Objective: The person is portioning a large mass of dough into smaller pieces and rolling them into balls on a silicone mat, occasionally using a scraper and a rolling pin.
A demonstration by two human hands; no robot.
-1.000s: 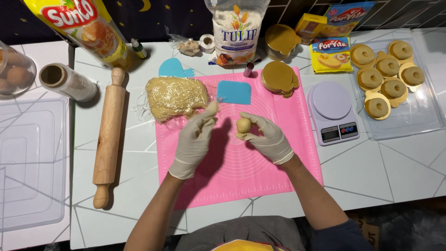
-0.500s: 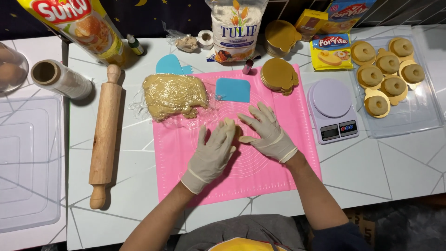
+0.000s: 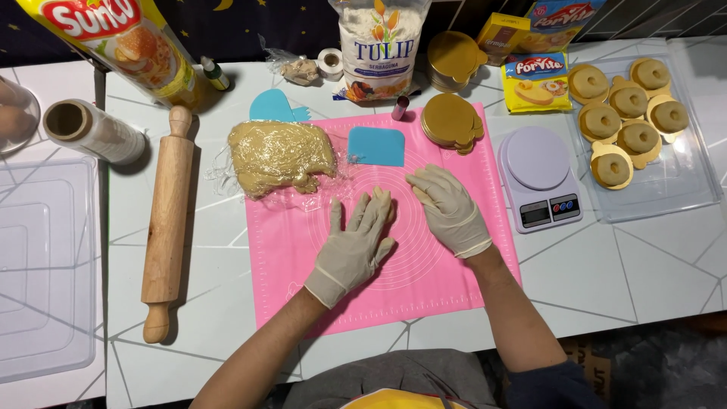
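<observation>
Both gloved hands are lying flat on the pink mat [image 3: 424,295] now. A second ago the right hand [image 3: 448,208] was pinching a dough ball in mid-air; now the left hand [image 3: 356,242] is pressing down mid-mat, probably rolling it underneath. The ball itself is hidden. The wrapped dough lump [image 3: 280,155] is sitting at the mat's far-left corner.

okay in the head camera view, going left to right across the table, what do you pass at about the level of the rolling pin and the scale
Clear plastic tray → wooden rolling pin → lump of dough in plastic wrap → left hand → right hand → white kitchen scale → clear tray of ring-shaped pastries.
</observation>
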